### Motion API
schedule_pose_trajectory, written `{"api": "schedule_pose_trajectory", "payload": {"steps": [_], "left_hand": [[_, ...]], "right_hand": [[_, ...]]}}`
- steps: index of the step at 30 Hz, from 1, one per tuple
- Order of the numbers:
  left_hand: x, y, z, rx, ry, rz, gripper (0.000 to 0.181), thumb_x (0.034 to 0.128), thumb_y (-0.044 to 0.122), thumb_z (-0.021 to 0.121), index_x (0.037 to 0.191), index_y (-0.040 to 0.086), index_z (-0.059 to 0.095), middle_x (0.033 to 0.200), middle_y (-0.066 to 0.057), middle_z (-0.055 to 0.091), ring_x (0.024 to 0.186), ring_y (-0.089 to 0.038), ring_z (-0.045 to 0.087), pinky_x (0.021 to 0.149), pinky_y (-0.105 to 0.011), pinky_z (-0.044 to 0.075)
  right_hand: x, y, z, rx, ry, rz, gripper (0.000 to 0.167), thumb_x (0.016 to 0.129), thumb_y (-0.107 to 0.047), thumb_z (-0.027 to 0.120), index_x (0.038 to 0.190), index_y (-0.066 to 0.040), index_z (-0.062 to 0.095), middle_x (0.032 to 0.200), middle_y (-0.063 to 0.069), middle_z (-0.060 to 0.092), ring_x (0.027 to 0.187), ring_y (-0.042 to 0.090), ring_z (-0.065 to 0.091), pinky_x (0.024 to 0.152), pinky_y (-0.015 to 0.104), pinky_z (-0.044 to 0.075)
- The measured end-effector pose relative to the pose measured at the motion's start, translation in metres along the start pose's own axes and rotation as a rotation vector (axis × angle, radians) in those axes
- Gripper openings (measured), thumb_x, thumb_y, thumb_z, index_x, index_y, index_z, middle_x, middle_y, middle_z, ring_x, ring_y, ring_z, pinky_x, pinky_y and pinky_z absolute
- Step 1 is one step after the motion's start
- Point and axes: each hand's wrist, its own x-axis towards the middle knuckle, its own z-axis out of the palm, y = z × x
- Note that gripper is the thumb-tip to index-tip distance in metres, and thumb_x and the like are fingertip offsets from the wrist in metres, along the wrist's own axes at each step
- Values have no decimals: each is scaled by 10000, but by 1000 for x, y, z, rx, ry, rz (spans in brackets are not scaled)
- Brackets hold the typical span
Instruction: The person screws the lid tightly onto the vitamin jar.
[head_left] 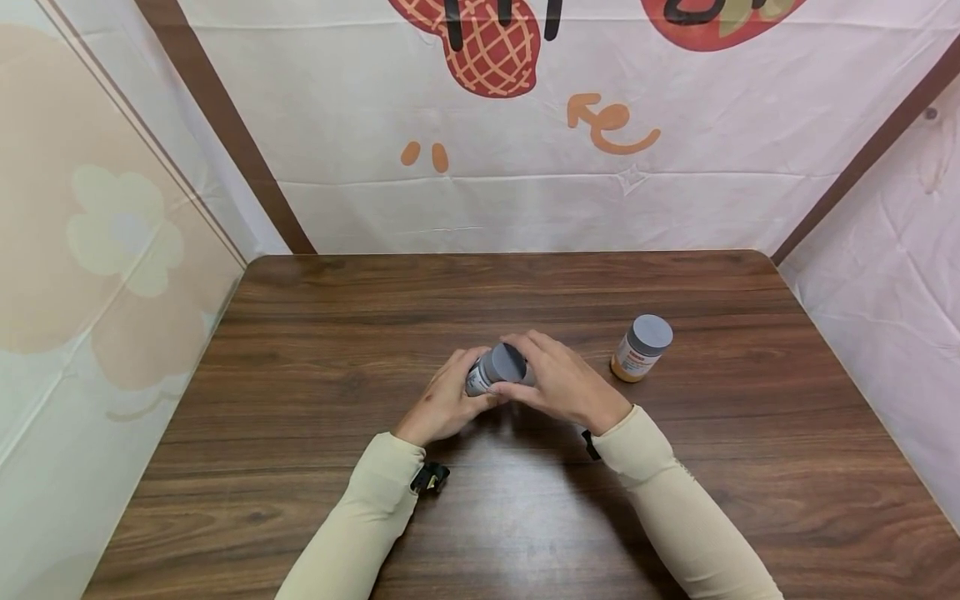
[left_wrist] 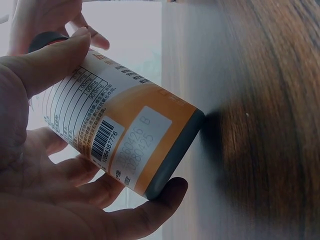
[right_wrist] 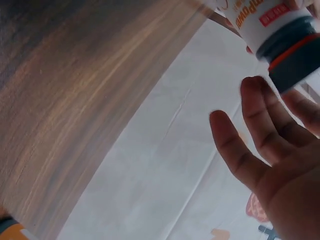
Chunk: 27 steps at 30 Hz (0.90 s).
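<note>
My left hand grips a supplement bottle with a white and orange label, holding it tilted just above the table. Its thumb lies along the label, with the other fingers underneath, one of them at the dark base. At the bottle's other end, my right hand has its thumb and forefinger around the dark grey cap. An orange-red ring shows beside the cap in the right wrist view. There the remaining right fingers extend loosely, apart from the bottle.
A second bottle with a grey lid and orange bottom stands upright on the wooden table, right of my hands. Printed fabric hangs behind the table's far edge and along both sides.
</note>
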Motion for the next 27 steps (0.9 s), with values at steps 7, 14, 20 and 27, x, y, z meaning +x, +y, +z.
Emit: {"api": "schedule_pose_trajectory", "payload": {"steps": [7,14,20,27], "left_hand": [[0,0,0,5,-1,-7,621,843,233,824,1387,136,540,1181,-99,567,1012,-264,564,869,-457,466],[0,1,0,2,-6,-12,618,845,218,822,1386,128,538,1185,-101,566,1011,-260,559,870,-453,463],[0,1,0,3,-6,-5,587,854,182,808,1373,102,545,1181,-111,578,1007,-258,552,866,-432,448],[0,1,-1,0,0,9,567,868,195,799,1365,97,545,1175,-110,573,997,-252,549,857,-431,448]], "right_hand": [[0,8,-4,27,-47,-143,706,868,-218,791,1473,-80,454,1432,97,495,1270,233,510,971,497,455],[1,6,-4,20,-31,-167,595,883,-185,759,1411,-52,516,1314,78,573,1142,192,565,934,451,475],[1,3,-1,-22,22,-113,593,887,-319,766,1358,-25,558,1203,86,615,1004,187,576,850,431,484],[4,2,3,-34,27,-16,608,874,-455,756,1285,-40,590,1155,81,640,953,178,584,834,415,484]]}}
